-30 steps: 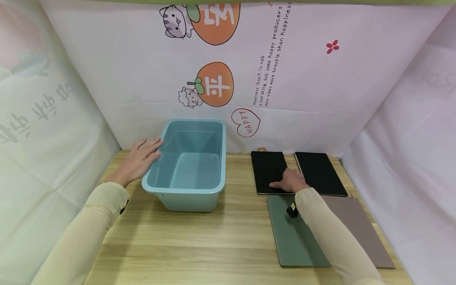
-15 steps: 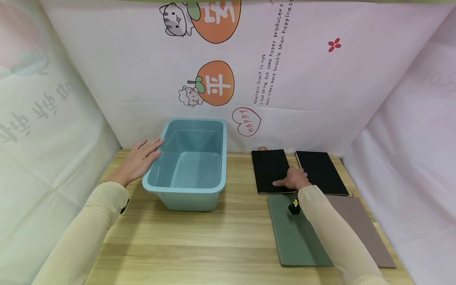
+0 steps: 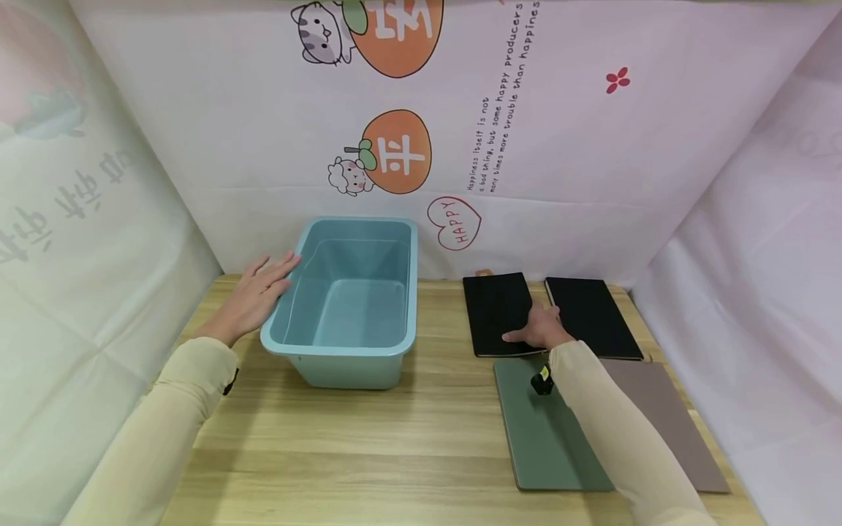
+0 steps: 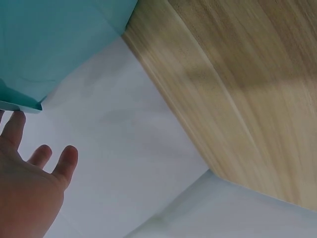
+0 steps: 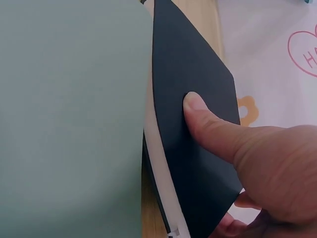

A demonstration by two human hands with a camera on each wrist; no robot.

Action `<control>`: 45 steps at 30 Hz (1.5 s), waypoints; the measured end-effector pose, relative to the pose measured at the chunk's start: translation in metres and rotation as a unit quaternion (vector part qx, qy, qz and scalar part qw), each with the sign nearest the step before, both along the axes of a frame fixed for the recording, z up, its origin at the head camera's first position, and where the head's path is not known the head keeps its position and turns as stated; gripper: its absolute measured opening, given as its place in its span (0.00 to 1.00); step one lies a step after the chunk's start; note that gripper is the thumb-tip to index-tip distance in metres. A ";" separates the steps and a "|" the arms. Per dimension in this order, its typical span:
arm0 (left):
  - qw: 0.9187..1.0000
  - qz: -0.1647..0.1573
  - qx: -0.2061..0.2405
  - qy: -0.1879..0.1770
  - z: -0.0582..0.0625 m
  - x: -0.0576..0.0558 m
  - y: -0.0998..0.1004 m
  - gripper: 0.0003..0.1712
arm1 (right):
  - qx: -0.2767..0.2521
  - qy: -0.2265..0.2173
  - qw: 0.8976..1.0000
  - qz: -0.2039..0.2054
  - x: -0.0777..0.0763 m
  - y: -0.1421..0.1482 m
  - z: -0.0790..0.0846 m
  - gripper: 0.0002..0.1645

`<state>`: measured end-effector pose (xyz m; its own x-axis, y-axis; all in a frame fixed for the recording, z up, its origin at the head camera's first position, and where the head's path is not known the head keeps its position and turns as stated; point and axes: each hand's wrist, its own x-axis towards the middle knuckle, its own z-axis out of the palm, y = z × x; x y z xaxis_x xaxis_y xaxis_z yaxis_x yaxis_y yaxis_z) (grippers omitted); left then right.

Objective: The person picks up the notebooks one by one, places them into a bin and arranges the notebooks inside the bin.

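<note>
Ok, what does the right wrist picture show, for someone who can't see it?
A right hand pinches a black notebook, thumb pressed flat on its cover and its white page edge showing. A grey-green notebook fills the left side, with a strip of wooden table and a white cloth with a red heart beyond.

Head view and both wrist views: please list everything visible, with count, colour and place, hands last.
Tub: one, light blue, left-centre of table, nothing visible inside.
Black notebooks: two, far right; left one tilted up off the table, right one flat.
Green notebook: one, near right.
Brown notebook: one, right of the green.
Table: one, light wood.
Backdrop: one, white cloth with cartoon prints.
Left hand: fingers straight against tub's left wall.
Right hand: thumb on top of left black notebook, grip at its edge.
</note>
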<state>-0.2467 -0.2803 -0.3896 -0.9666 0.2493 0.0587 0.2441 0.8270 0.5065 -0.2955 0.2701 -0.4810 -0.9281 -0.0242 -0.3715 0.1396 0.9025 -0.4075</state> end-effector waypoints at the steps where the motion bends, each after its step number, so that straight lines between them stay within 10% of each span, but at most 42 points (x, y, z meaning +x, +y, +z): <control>1: 1.000 0.001 0.001 0.000 0.000 0.000 -0.001 0.31 | -0.002 0.000 1.000 0.002 0.000 0.000 0.000 0.69; 22: 0.996 -0.033 0.064 0.057 -0.016 -0.004 -0.009 0.29 | -0.042 0.066 0.996 0.033 0.004 -0.001 0.008 0.66; 45: 0.998 -0.017 0.067 0.012 -0.022 -0.007 -0.009 0.30 | -0.139 0.127 0.981 -0.041 0.012 0.000 0.013 0.39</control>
<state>-0.2532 -0.2893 -0.4117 -0.9555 0.2713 0.1159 0.2845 0.7430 0.6058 -0.2833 0.2700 -0.4682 -0.9929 -0.0132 -0.1179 0.0695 0.7410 -0.6679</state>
